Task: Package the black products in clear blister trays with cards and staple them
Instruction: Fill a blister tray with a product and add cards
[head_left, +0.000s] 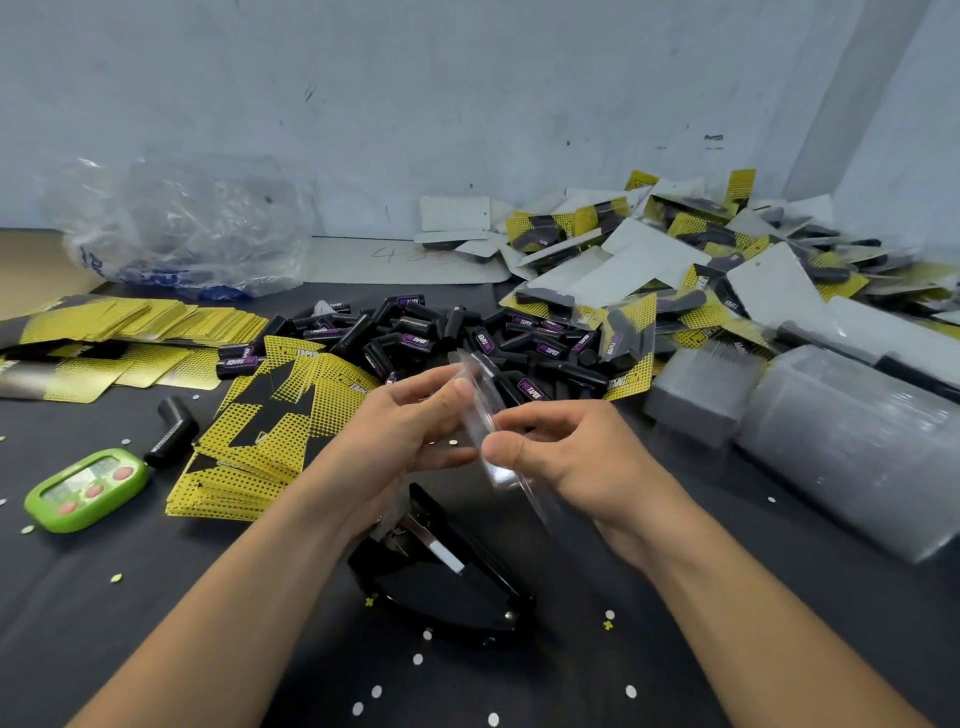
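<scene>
Clear blister tray (485, 410) between fingers (508, 450)

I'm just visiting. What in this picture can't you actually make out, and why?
All head view.
- clear blister tray: one or several stacked? Its transparency and glare hide that.
- green timer: display too small, washed out.
- stapler: its far end hidden under the left forearm.
- plastic bag: contents blurred by crumpled film.
- tray stacks: cut off by the right edge.

Clear blister tray (488, 415), tilted on edge, pinched between left hand (400, 431) and right hand (566, 457). Black products (441, 332) heaped just beyond both hands. Yellow-black cards (260, 431) stacked left of the left hand. Black stapler (441, 571) lies beneath the wrists.
</scene>
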